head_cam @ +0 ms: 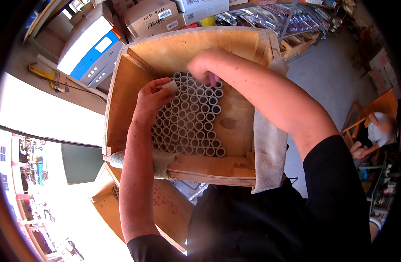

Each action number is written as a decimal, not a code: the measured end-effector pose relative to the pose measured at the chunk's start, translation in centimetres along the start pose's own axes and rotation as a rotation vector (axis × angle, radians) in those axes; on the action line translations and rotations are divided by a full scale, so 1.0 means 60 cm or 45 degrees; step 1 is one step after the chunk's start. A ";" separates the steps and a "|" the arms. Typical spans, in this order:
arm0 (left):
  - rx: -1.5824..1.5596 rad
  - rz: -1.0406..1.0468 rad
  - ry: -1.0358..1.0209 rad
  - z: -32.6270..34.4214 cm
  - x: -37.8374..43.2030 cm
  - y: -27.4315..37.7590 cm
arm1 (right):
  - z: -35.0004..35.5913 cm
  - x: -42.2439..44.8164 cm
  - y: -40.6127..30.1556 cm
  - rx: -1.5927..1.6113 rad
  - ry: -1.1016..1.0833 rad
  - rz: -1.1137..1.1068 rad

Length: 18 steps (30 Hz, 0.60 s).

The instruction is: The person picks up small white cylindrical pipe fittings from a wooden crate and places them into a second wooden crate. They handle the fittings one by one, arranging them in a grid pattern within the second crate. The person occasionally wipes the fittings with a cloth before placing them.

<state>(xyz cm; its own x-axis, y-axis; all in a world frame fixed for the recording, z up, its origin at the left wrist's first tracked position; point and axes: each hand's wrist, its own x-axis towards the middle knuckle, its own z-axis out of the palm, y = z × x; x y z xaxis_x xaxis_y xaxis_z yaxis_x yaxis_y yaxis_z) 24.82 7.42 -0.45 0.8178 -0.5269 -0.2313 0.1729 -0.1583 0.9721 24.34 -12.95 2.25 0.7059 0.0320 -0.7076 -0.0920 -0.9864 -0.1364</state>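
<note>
A wooden box [122, 108] stands before me, with rows of grey tube pieces [190, 116] packed upright, open ends up, over the left and middle of its floor. My left hand [156, 96] holds a short grey tube piece [169, 87] between thumb and fingers, tilted above the left part of the rows. My right hand [205, 70], blurred, hangs with fingers downward over the far rows; whether it holds anything cannot be seen. Bare plywood floor [233, 111] shows right of the tubes.
Cloths hang over the box's right wall [271, 144] and near left edge [163, 162]. Cardboard boxes [151, 16] and packed metal parts [262, 19] lie beyond. A second wooden box [171, 203] is below left. Another person [379, 131] sits far right.
</note>
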 end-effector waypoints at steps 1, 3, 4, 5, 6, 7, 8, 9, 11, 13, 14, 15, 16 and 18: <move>0.019 0.004 -0.022 -0.001 0.004 -0.005 | -0.008 -0.002 -0.001 0.059 0.091 -0.071; 0.096 0.016 -0.061 0.001 0.006 -0.010 | -0.022 -0.016 -0.004 0.178 0.266 -0.219; 0.154 0.024 -0.079 0.005 0.005 -0.011 | -0.026 -0.030 -0.002 0.327 0.364 -0.330; 0.211 0.032 -0.098 0.009 0.006 -0.012 | -0.031 -0.037 0.001 0.312 0.474 -0.415; 0.303 0.030 -0.111 0.012 0.007 -0.014 | -0.035 -0.041 0.001 0.302 0.585 -0.505; 0.395 0.028 -0.124 0.016 0.010 -0.018 | -0.038 -0.045 0.003 0.292 0.698 -0.593; 0.487 0.025 -0.139 0.020 0.014 -0.023 | -0.037 -0.049 0.005 0.316 0.857 -0.609; 0.505 0.035 -0.136 0.021 0.021 -0.033 | -0.041 -0.056 0.005 0.228 0.945 -0.618; 0.529 0.051 -0.122 0.020 0.034 -0.060 | -0.050 -0.061 -0.001 0.041 1.110 -0.632; 0.604 0.058 -0.188 0.038 0.041 -0.059 | -0.043 -0.058 0.001 0.274 1.375 -0.787; 0.641 0.062 -0.221 0.047 0.045 -0.058 | -0.048 -0.056 -0.001 0.262 1.392 -0.776; 0.719 0.090 -0.242 0.055 0.048 -0.063 | -0.053 -0.067 -0.007 0.252 1.404 -0.774; 0.793 0.123 -0.265 0.065 0.053 -0.069 | -0.055 -0.076 -0.012 0.259 1.368 -0.767; 1.141 0.117 -0.258 0.128 0.051 -0.043 | -0.052 -0.089 -0.001 0.322 1.379 -0.774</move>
<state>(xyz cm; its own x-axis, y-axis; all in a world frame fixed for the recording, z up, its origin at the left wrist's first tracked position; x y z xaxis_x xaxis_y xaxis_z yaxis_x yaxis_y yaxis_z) 22.65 -0.21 -3.96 0.6812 -0.6920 -0.2390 -0.4467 -0.6515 0.6132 22.79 -13.59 8.18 0.8815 0.2016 0.4269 0.4010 -0.7970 -0.4517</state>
